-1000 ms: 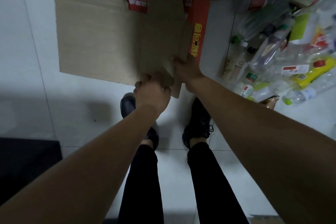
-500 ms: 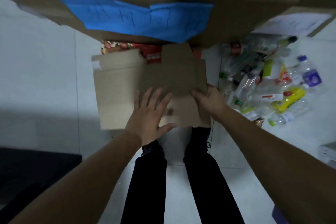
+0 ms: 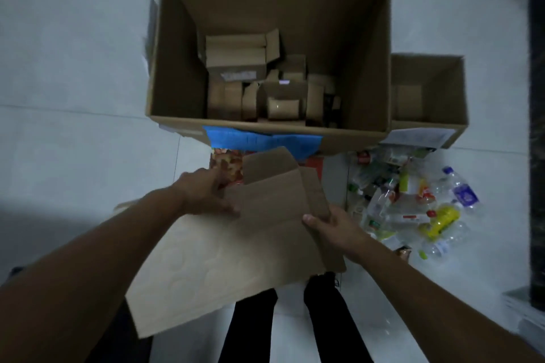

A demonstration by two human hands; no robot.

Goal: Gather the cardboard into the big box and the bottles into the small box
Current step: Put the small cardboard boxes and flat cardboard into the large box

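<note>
I hold a large flattened cardboard sheet [image 3: 236,256] above my legs, just in front of the big box [image 3: 365,47]. My left hand [image 3: 203,194] grips its upper left part, thumb on top. My right hand [image 3: 333,227] pinches its folded right edge. The big open box stands on the floor with several small cardboard pieces [image 3: 259,82] inside. The small box [image 3: 460,91] stands to its right, with one cardboard piece at the bottom. A pile of plastic bottles [image 3: 413,206] lies on the floor at the right.
A red printed carton [image 3: 227,165] lies on the floor under the sheet, against the big box's blue-taped front. A dark vertical edge [image 3: 536,127] runs along the far right. White tiled floor [image 3: 73,68] spreads to the left.
The view has lifted from the floor to the open big box. The sheet has come up off the floor, and my left hand went from lying flat on it to gripping its upper edge.
</note>
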